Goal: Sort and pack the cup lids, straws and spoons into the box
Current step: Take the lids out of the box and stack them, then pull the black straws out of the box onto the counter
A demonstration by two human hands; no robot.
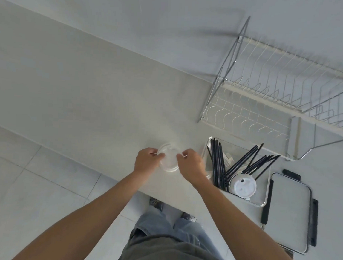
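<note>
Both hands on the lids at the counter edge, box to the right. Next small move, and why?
Probably square up the stack of clear cup lids and carry it right into the clear box. The left hand and right hand pinch its opposite edges; the box already holds black straws and a white lid.

We see a clear plastic cup lid (168, 159) lying flat near the counter's front edge. To its right stands the clear box (266, 199), holding black straws (243, 164) leaning criss-cross, pale spoons (229, 158) behind them, and a white lid stack (243, 187).
</note>
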